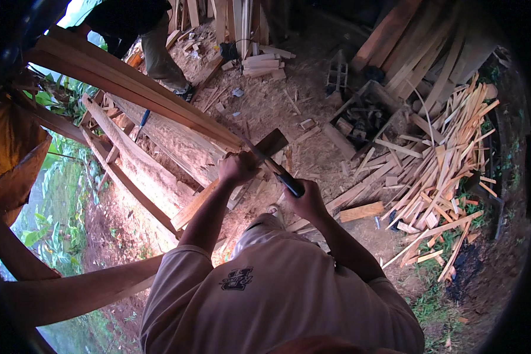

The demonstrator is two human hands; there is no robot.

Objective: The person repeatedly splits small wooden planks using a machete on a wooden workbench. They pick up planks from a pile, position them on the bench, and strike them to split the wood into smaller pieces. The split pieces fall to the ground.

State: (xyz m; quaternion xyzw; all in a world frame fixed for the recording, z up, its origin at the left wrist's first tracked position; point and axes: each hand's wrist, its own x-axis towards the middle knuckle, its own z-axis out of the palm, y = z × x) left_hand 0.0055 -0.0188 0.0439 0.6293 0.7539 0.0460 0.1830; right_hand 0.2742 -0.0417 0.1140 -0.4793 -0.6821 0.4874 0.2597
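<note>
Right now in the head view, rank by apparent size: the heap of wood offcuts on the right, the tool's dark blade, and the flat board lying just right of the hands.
1. Heap of wood offcuts, largest by far.
2. Flat board.
3. Dark blade, close to the board in apparent size, and held nearer the camera, so this order is unsure.

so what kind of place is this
Most likely an open-air woodworking yard on bare dirt. A heap of split wood offcuts lies to the right, long planks are stacked at the left, and the person's right hand and left hand grip a broad-bladed chopping tool.
</note>
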